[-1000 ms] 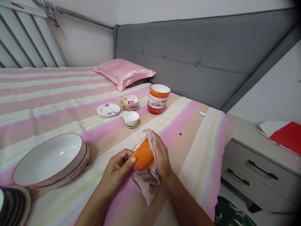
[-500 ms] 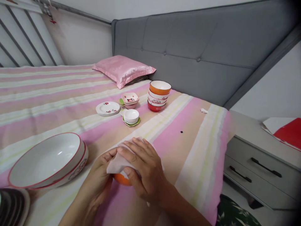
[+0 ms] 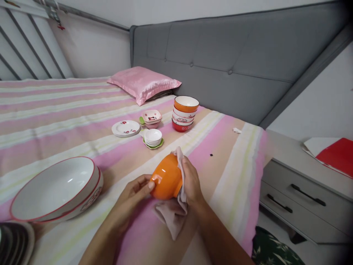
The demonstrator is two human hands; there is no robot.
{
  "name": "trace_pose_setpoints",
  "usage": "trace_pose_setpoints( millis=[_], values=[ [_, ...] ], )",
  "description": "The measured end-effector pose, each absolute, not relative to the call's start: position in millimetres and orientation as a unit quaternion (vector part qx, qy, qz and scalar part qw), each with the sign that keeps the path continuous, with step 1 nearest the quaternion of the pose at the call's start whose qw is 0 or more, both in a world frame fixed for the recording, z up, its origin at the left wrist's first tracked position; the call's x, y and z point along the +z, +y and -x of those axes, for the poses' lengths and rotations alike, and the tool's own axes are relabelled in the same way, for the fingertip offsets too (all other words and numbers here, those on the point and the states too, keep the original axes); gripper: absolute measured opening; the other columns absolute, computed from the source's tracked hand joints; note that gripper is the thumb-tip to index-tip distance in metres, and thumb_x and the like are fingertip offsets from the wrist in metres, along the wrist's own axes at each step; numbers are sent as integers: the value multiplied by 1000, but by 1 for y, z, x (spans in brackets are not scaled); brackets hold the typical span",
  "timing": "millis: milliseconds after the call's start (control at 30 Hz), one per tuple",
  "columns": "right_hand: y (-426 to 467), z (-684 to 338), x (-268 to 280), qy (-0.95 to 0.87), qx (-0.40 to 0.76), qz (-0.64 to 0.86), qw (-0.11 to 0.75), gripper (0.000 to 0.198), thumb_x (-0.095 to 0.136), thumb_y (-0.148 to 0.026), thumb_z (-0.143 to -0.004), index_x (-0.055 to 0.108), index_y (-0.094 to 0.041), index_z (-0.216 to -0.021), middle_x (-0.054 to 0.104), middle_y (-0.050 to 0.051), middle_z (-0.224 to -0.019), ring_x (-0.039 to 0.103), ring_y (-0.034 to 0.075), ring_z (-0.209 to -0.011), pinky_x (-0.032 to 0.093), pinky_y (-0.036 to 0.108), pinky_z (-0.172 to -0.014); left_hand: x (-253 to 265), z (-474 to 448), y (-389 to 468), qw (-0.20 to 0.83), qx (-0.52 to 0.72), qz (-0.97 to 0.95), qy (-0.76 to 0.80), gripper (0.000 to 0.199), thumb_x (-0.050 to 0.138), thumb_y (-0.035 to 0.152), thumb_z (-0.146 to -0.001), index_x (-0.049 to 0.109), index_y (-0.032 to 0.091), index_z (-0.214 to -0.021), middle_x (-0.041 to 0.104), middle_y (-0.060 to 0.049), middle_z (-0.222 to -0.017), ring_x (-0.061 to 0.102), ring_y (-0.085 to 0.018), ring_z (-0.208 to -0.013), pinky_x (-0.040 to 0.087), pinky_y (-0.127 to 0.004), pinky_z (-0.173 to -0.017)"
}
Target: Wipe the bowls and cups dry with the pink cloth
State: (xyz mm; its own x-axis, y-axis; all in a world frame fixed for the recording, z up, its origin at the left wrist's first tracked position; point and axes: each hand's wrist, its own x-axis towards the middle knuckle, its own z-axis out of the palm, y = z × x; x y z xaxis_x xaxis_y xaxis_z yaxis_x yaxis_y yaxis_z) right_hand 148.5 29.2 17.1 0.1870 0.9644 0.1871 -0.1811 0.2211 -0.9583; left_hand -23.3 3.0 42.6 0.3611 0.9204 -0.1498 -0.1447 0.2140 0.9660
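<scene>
An orange bowl (image 3: 167,176), tipped on its side with its glossy outside showing, is held between my two hands above the bed. My left hand (image 3: 135,195) grips the bowl's left edge between thumb and fingers. On the other side, my right hand (image 3: 191,180) presses a pale pinkish cloth (image 3: 172,213) against the bowl's base; the cloth's loose end hangs below. Most of my right fingers are hidden behind the cloth and bowl. The bowl's inside faces away from view.
Beyond my hands stand stacked bowls (image 3: 185,114), pink square dishes (image 3: 152,117), small white dishes (image 3: 153,137) and flowered plates (image 3: 126,128). Large red-rimmed bowls (image 3: 55,187) and dark-patterned dishes (image 3: 16,241) lie left. A pink pillow (image 3: 145,82) rests near the grey headboard (image 3: 209,55); a nightstand (image 3: 303,198) stands right.
The bowl has been turned so its orange outside shows. My right hand and the cloth have moved from over its top to its right side, and the cloth now hangs down.
</scene>
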Motion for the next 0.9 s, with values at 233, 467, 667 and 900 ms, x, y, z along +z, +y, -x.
trace_pose_setpoints(
  millis=[233, 467, 667, 900],
  values=[
    [38, -150, 14, -232, 603, 388, 657, 39, 52, -51, -86, 65, -19, -105, 70, 6, -111, 64, 24, -108, 53, 39, -89, 47, 17, 1, 693, 317, -552, 339, 33, 62, 37, -84, 69, 15, -107, 70, -10, -100, 62, -26, -96, 46, -36, -87],
    [34, -150, 13, -389, 525, 369, 661, 40, 48, -46, -91, 62, -19, -117, 63, 7, -125, 55, 22, -120, 43, 40, -103, 39, 19, 1, 687, 352, -537, 340, 28, 61, 37, -84, 70, 15, -98, 69, -8, -89, 61, -21, -83, 47, -30, -77],
    [14, -149, 34, -650, 302, 419, 557, 40, 37, -33, -96, 53, -21, -131, 51, 7, -139, 43, 21, -131, 34, 42, -111, 37, 21, 0, 681, 414, -490, 354, 30, 61, 40, -84, 67, 15, -99, 68, -6, -85, 58, -17, -74, 45, -26, -71],
    [-8, -135, 60, -821, 67, 389, 413, 38, 43, -28, -91, 58, -23, -125, 53, 2, -138, 38, 24, -133, 19, 47, -116, 32, 25, 0, 617, 463, -503, 390, 17, 69, 32, -76, 69, 16, -79, 67, -4, -82, 52, -16, -70, 43, -25, -68]
  ],
)
